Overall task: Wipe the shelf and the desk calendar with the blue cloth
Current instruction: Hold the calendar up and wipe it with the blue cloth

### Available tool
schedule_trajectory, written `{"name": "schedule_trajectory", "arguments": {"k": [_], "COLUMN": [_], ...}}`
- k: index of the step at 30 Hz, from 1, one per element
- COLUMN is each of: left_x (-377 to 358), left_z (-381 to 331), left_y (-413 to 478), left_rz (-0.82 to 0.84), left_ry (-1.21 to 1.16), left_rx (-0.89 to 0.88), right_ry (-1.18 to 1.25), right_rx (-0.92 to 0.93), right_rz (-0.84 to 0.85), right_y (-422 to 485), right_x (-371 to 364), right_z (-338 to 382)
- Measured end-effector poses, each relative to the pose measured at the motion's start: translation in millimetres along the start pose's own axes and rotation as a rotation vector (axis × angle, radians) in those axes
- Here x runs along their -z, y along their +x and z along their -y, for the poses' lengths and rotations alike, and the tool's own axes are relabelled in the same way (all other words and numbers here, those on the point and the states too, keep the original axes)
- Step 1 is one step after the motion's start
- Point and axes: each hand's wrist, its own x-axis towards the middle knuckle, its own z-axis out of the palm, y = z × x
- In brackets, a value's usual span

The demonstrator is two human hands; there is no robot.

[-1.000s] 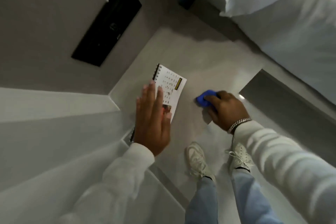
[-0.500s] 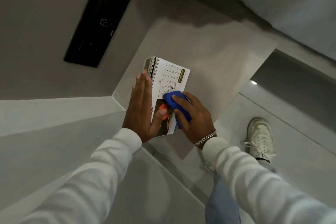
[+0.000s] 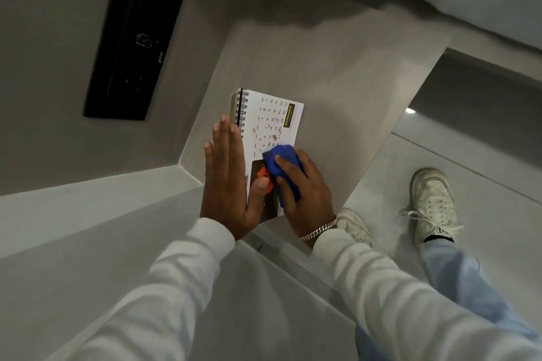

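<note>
calendar (image 3: 272, 123) on shelf (image 3: 337, 73), cloth (image 3: 280, 163) on calendar

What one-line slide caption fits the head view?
Left hand steadies a spiral-bound desk calendar on the grey shelf while the right hand presses the blue cloth onto its page.

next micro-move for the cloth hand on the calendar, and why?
Probably sweep the blue cloth up the page toward the spiral binding. The right hand presses it on the lower half of the desk calendar; brownish spots show above it among the dates, and the left hand steadies the calendar's left edge.
</note>
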Motion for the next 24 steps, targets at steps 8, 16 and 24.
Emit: {"name": "schedule_trajectory", "arguments": {"k": [8,16,24], "left_x": [-1,0,-1], "left_z": [3,1,0], "left_y": [0,0,0], "left_rz": [0.016,0.008,0.024], "left_ry": [-0.004,-0.014,-0.015], "left_rx": [-0.001,0.005,-0.007], "right_ry": [0.009,-0.008,0.065], "right_rx": [0.145,-0.020,0.115], "right_rz": [-0.016,-0.063,-0.120], "right_y": [-3,3,12], "right_x": [-2,0,-13], "right_z": [15,3,9]}}
